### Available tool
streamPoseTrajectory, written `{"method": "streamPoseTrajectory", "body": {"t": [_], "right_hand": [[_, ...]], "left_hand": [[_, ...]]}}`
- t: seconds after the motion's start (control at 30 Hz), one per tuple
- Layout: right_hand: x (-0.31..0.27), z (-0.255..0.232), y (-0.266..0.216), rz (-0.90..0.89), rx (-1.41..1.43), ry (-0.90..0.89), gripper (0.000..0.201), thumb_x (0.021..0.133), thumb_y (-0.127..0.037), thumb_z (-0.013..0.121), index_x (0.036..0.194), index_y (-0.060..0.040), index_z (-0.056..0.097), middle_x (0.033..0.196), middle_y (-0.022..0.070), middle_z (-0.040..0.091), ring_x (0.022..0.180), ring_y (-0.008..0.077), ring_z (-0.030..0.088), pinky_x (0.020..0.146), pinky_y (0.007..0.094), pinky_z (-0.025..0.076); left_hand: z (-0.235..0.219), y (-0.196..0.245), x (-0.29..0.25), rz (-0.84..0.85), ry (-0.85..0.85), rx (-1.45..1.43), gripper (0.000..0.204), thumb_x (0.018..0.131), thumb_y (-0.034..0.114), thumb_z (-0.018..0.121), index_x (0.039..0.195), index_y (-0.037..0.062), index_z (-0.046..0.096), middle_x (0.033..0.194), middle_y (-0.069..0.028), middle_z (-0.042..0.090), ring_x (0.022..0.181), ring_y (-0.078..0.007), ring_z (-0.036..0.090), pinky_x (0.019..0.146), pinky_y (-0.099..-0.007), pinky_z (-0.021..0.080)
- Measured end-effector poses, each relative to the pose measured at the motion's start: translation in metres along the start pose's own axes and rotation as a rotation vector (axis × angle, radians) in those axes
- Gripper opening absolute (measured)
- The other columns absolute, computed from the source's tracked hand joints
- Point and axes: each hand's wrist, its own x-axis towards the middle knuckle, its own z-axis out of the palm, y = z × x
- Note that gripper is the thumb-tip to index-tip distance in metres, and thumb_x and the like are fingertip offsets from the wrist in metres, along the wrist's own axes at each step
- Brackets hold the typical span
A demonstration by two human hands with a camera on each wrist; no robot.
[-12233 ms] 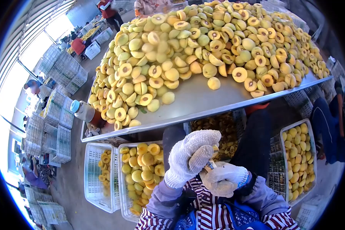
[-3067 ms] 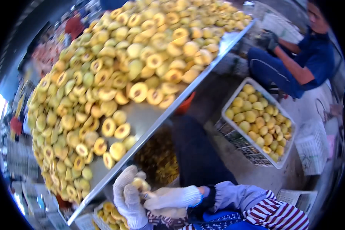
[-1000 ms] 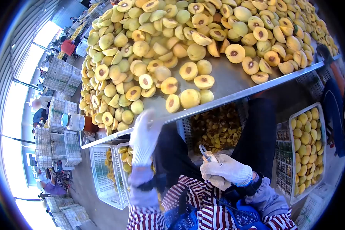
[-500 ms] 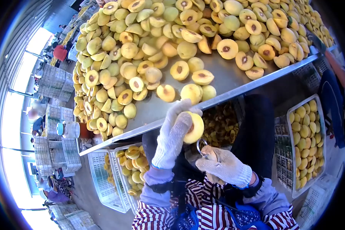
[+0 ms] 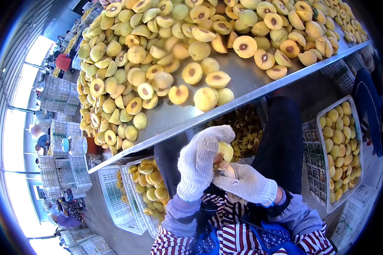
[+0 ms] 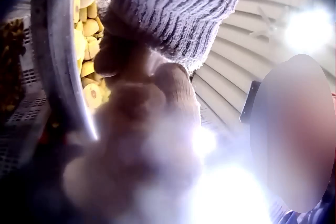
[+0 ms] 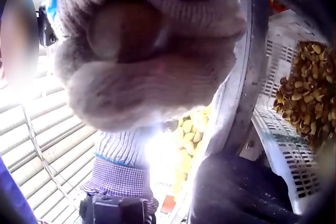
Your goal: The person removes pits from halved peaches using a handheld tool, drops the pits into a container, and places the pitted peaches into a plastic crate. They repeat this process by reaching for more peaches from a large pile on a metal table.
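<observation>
My left hand (image 5: 198, 161), in a white knit glove, holds a yellow peach half (image 5: 226, 151) above my lap. My gloved right hand (image 5: 250, 183) grips a small tool by its pale handle (image 5: 227, 170), pressed up against the fruit. The tool's metal loop is hidden between the hands. In the right wrist view, the rounded handle end (image 7: 126, 28) shows inside the curled right glove (image 7: 152, 85). Dim and glare-washed, the left wrist view shows the left glove's cuff (image 6: 173, 16) at the top.
Halved peaches (image 5: 157, 51) are heaped on a metal table (image 5: 251, 78) with a raised edge. A crate of brown pits and scraps (image 7: 307, 90) stands below it. Crates of yellow fruit stand left (image 5: 151, 182) and right (image 5: 338, 148). A jar (image 5: 74, 145) stands by the left corner.
My left hand reached to the table edge, came back with a peach half and turned it towards my right hand. The tool's loop, visible before, is now hidden at the fruit.
</observation>
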Motion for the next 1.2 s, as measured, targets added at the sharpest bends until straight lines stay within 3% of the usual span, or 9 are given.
{"method": "streamPoseTrajectory", "body": {"t": [0.13, 0.27, 0.5, 0.63, 0.8, 0.93, 1.07, 1.13, 1.2], "right_hand": [[0.001, -0.007, -0.005, 0.148, 0.051, -0.098, 0.03, 0.094, -0.042, 0.064, 0.097, -0.0123, 0.06, 0.059, -0.0022, 0.053, 0.043, 0.0066, 0.048, 0.04, 0.0211, 0.035], [0.001, -0.014, -0.005, 0.165, 0.084, -0.137, 0.029, 0.095, -0.041, 0.063, 0.092, -0.0127, 0.057, 0.055, -0.0026, 0.051, 0.04, 0.0065, 0.044, 0.036, 0.0207, 0.031], [0.002, -0.018, 0.001, 0.228, 0.213, -0.311, 0.036, 0.097, -0.04, 0.061, 0.083, -0.0069, 0.059, 0.053, -0.0008, 0.05, 0.037, 0.0073, 0.042, 0.035, 0.0222, 0.029], [0.006, -0.026, 0.025, 0.166, 0.342, -0.507, 0.035, 0.098, -0.037, 0.058, 0.089, -0.0031, 0.061, 0.055, -0.0004, 0.051, 0.039, 0.0079, 0.043, 0.036, 0.0245, 0.032], [0.014, -0.028, 0.035, 0.164, 0.463, -0.902, 0.029, 0.098, -0.031, 0.061, 0.102, -0.0018, 0.056, 0.059, 0.0002, 0.052, 0.044, 0.0087, 0.049, 0.038, 0.0259, 0.036], [-0.001, -0.032, -0.002, 0.289, 0.259, -0.638, 0.023, 0.094, -0.018, 0.066, 0.081, -0.0004, 0.059, 0.052, 0.0011, 0.052, 0.04, 0.0086, 0.046, 0.036, 0.0225, 0.034], [-0.001, -0.042, 0.011, 0.165, 0.291, -0.595, 0.019, 0.097, -0.025, 0.061, 0.092, -0.0068, 0.063, 0.058, -0.0023, 0.05, 0.044, 0.0063, 0.045, 0.038, 0.0225, 0.033], [0.006, -0.045, 0.028, 0.134, 0.319, -0.55, 0.021, 0.098, -0.026, 0.06, 0.091, -0.0063, 0.062, 0.055, -0.0024, 0.047, 0.041, 0.0059, 0.042, 0.035, 0.0235, 0.028], [0.009, -0.036, 0.029, 0.12, 0.313, -0.458, 0.023, 0.098, -0.028, 0.06, 0.09, -0.0063, 0.062, 0.054, -0.0023, 0.047, 0.04, 0.0061, 0.04, 0.035, 0.0237, 0.026]], "left_hand": [[-0.002, 0.033, 0.012, -0.084, -0.152, 0.467, 0.038, 0.099, 0.026, 0.059, 0.128, 0.0021, 0.057, 0.115, -0.0106, 0.066, 0.099, -0.013, 0.065, 0.078, -0.0275, 0.057], [0.015, 0.019, 0.001, -0.002, 0.03, -0.35, 0.066, 0.097, 0.055, 0.054, 0.131, -0.0021, 0.052, 0.119, -0.0152, 0.064, 0.102, -0.02, 0.065, 0.084, -0.031, 0.056], [0.013, 0.024, -0.003, -0.045, 0.05, -0.01, 0.033, 0.101, 0.026, 0.055, 0.109, -0.0027, 0.068, 0.099, -0.0117, 0.072, 0.085, -0.0145, 0.068, 0.078, -0.0274, 0.053], [0.012, 0.008, 0.001, 0.404, 0.011, 0.176, 0.038, 0.101, 0.029, 0.054, 0.106, -0.0054, 0.068, 0.095, -0.013, 0.072, 0.085, -0.0186, 0.07, 0.078, -0.0311, 0.055], [0.021, 0.022, -0.003, -0.228, -0.074, -0.618, 0.075, 0.096, 0.062, 0.05, 0.125, -0.0065, 0.055, 0.11, -0.0194, 0.067, 0.087, -0.0251, 0.069, 0.079, -0.0339, 0.057], [0.003, 0.019, -0.003, -0.106, 0.148, -0.392, 0.072, 0.098, 0.06, 0.048, 0.127, -0.0053, 0.052, 0.111, -0.0199, 0.066, 0.091, -0.0273, 0.07, 0.082, -0.0355, 0.058], [-0.08, -0.032, -0.03, 0.14, 0.605, -0.117, 0.048, 0.103, 0.041, 0.049, 0.118, -0.0028, 0.062, 0.109, -0.0156, 0.068, 0.09, -0.0252, 0.069, 0.08, -0.036, 0.057], [-0.138, -0.038, -0.051, -0.029, 0.586, 0.922, 0.024, 0.093, 0.024, 0.065, 0.105, 0.0044, 0.071, 0.106, -0.0119, 0.069, 0.095, -0.0273, 0.067, 0.083, -0.0372, 0.052], [-0.143, -0.026, -0.05, 0.347, 0.426, 1.51, 0.02, 0.086, 0.019, 0.071, 0.102, 0.0063, 0.072, 0.111, -0.0138, 0.067, 0.103, -0.0311, 0.064, 0.089, -0.0383, 0.05]]}}
